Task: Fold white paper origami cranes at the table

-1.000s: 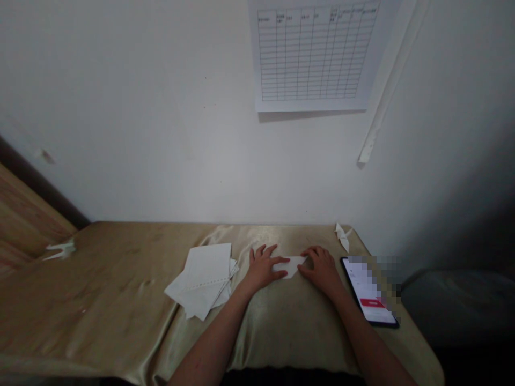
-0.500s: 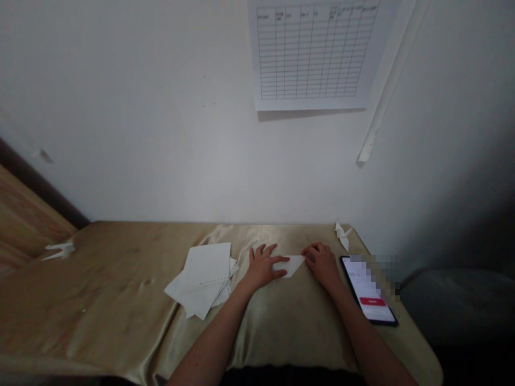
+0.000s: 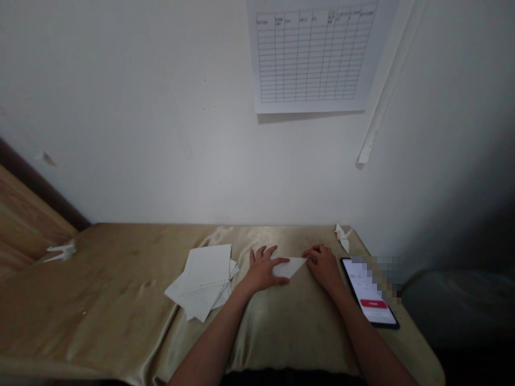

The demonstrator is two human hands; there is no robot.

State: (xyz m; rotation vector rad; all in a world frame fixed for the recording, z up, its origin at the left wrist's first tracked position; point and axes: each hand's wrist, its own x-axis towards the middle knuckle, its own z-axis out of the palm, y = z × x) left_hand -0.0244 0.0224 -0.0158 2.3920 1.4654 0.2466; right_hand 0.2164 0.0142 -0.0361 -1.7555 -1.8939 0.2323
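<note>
A small folded piece of white paper lies on the cloth between my hands, pointed at its right end. My left hand rests on its left part with the fingers spread, the index finger along the top edge and the thumb lower down. At the right tip, my right hand has its fingers curled and pinched together at the corner. The left end of the paper is partly hidden under my left hand.
Loose white sheets are piled to the left. A phone with a lit screen lies on the right, below a folded paper figure. Another white paper piece is at far left. A printed chart hangs on the wall.
My left thumb has moved slightly down, away from the index finger, and more of the folded paper shows between them. My right hand stays at the tip.
</note>
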